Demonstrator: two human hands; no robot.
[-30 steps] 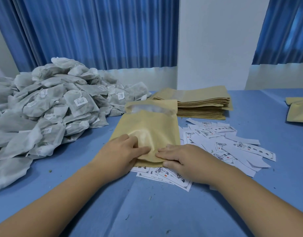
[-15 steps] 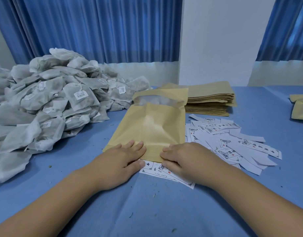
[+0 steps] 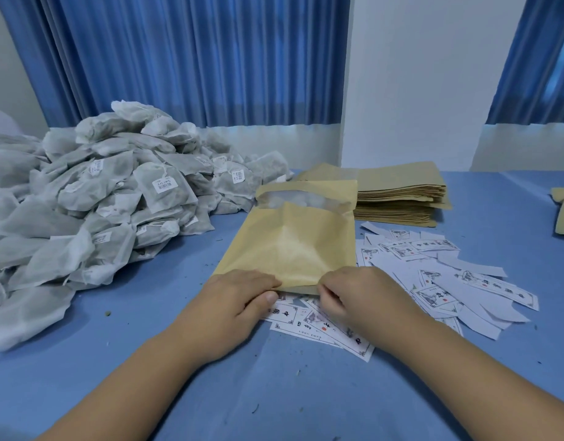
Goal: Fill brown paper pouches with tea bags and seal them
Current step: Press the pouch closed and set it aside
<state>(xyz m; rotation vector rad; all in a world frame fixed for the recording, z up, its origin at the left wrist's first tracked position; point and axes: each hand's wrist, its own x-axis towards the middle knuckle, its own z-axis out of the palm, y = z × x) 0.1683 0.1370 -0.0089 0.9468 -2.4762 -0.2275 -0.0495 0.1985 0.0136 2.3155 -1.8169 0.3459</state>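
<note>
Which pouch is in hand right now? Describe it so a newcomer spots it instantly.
On the blue table, between the tea bag pile at left and the scattered printed labels at right, lies one brown pouch. Unlike the flat stacked pouches behind it, it lies alone, bulges, and shows white at its far end.

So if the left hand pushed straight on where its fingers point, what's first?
The brown pouch: the left hand holds its near corner, and would likely ride up its bulge.
</note>
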